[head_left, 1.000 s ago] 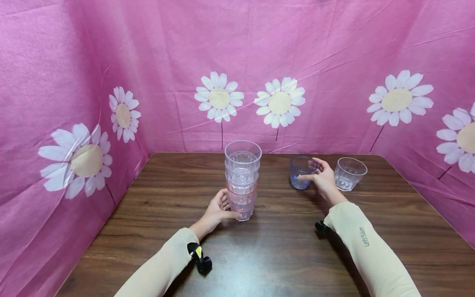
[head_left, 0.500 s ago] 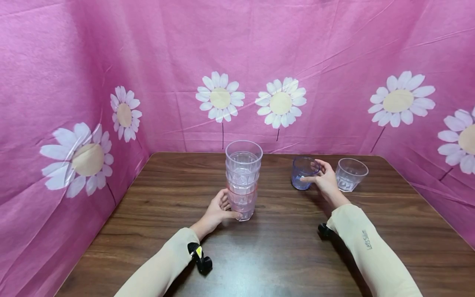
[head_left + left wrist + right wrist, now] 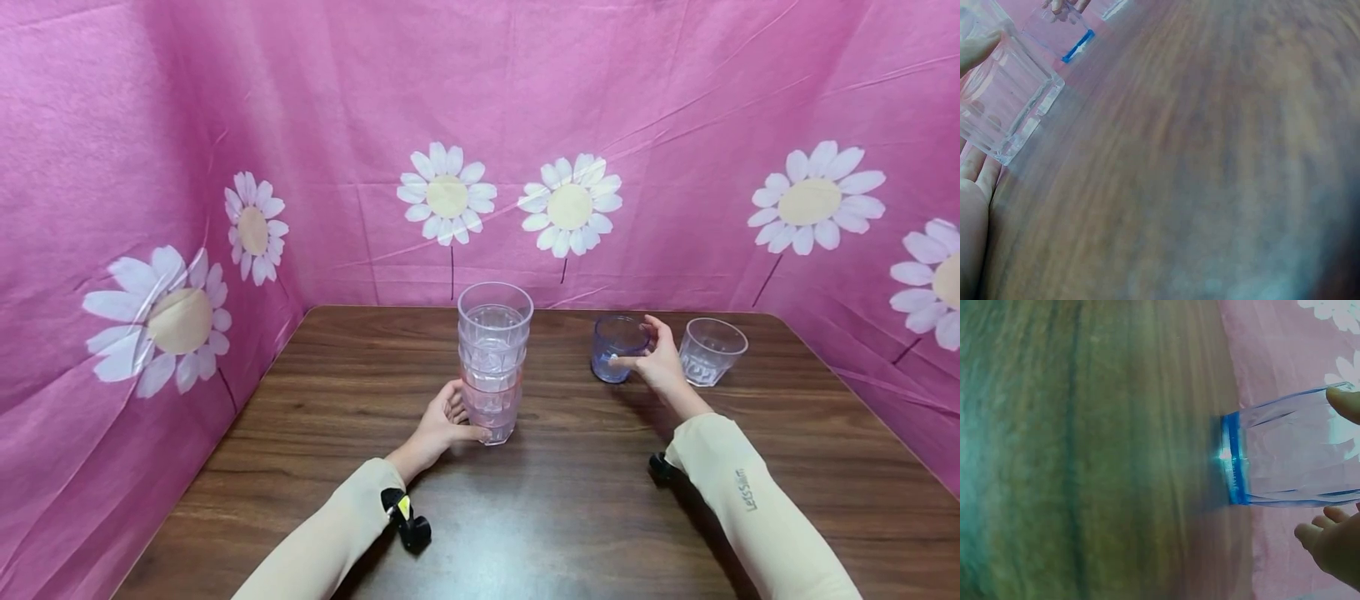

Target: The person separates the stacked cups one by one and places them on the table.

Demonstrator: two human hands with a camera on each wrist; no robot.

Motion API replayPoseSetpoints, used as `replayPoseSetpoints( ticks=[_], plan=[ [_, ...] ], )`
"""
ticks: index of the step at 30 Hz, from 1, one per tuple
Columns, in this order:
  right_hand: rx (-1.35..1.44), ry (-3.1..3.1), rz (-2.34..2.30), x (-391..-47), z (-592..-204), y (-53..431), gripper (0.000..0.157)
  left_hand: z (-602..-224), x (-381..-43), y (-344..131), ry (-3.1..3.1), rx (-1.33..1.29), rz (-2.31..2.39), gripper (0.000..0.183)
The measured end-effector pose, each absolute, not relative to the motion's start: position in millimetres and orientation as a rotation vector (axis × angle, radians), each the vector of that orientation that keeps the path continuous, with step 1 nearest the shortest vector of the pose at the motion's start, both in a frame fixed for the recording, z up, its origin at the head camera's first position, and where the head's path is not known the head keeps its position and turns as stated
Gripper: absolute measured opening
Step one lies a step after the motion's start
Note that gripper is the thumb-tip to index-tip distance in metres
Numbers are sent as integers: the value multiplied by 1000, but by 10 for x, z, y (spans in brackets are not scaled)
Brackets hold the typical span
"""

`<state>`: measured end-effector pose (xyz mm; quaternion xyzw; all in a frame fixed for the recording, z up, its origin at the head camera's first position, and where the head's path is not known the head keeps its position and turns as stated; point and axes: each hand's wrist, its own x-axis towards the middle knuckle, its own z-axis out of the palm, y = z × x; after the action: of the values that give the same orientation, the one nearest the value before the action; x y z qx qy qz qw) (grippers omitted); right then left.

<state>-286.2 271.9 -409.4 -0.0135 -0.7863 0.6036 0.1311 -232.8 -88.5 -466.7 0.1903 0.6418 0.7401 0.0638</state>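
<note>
A tall stack of clear and pinkish tumblers stands upright mid-table. My left hand grips its lowest part, thumb in front and fingers round the left side. In the left wrist view, the thumb lies across the bottom tumbler. To the right stands a blue-tinted tumbler, upright with its base at the tabletop. My right hand is at its right side, thumb overlapping the wall. The right wrist view shows the fingers apart from the blue tumbler.
A clear tumbler stands upright just right of my right hand. The brown wooden table ends at the back against a pink curtain printed with daisies, which also hangs along both sides.
The blue tumbler has shifted slightly right, and my right hand has drawn right, its fingers coming away from the rim. My left hand and the stack stay in place.
</note>
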Motion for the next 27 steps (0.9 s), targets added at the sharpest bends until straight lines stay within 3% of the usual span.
replayPoseSetpoints(
  ticks=[5,13,27],
  plan=[
    [-28,-2241,1698,-2826,-3997,2706,105,-4667,-2327,-888,1957,560,2221,74],
    [0,-2145,1661,-2760,-3757,2567,88,-4680,-2334,-889,1955,560,2225,73],
    [317,-2060,1812,-2594,-3320,2078,78,-4682,-2339,-882,1951,561,2228,73]
  ],
)
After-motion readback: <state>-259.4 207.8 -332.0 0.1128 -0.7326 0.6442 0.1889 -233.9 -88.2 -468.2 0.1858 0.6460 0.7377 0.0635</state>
